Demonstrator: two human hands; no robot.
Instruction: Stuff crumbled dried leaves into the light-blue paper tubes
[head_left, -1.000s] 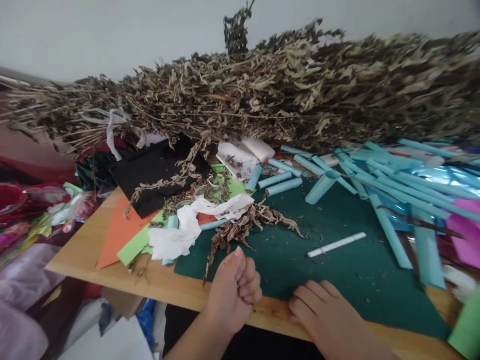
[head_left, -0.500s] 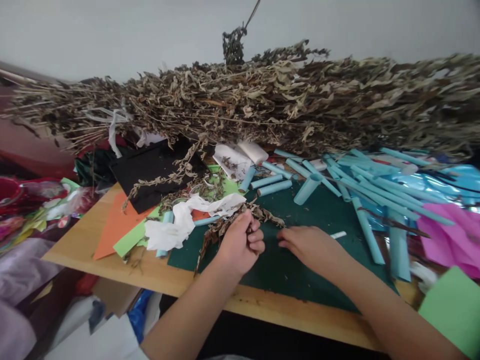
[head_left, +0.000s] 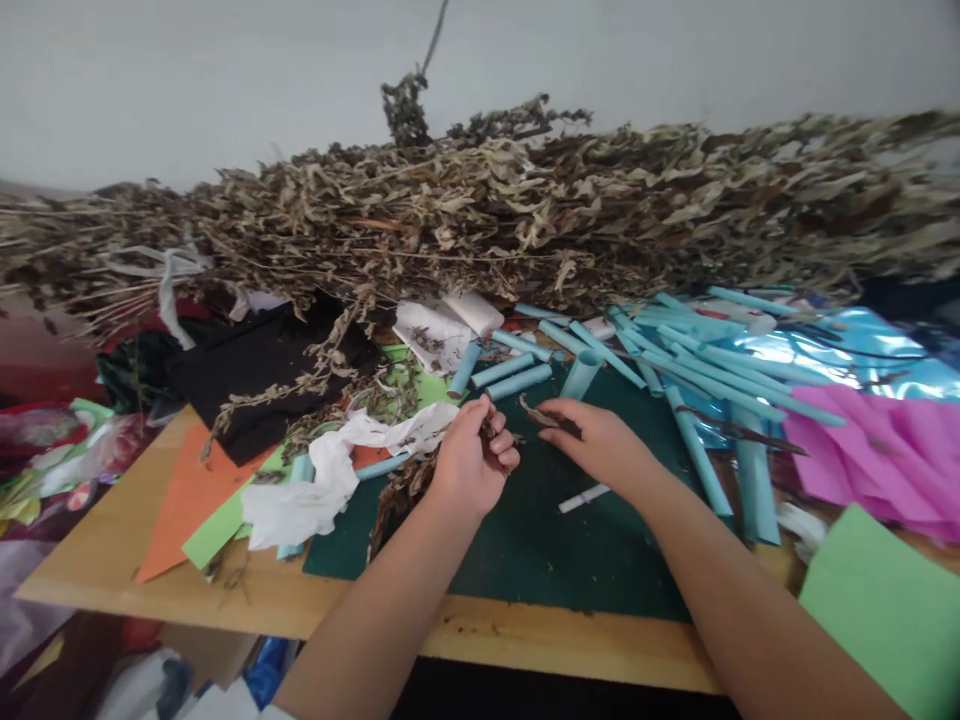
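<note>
My left hand [head_left: 474,462] is closed around a sprig of dried leaves [head_left: 396,492] that trails down over the dark green cutting mat [head_left: 525,540]. My right hand [head_left: 596,440] is just to its right, fingers pinching the sprig's leafy tip [head_left: 541,417]. A small white paper stick [head_left: 585,497] lies on the mat below my right wrist. Crumpled white tissue [head_left: 330,475] sits left of my left hand.
A big heap of dried leafy branches [head_left: 525,220] runs across the back of the wooden table [head_left: 225,595]. Several rolled light-blue paper tubes [head_left: 675,370] lie at right, with pink paper [head_left: 877,450], a green sheet [head_left: 892,610], orange paper [head_left: 187,495] and black fabric [head_left: 262,365].
Both hands moved forward from the table's near edge onto the mat; my left hand took hold of the dried sprig and my right hand reached its tip. The view shifted right.
</note>
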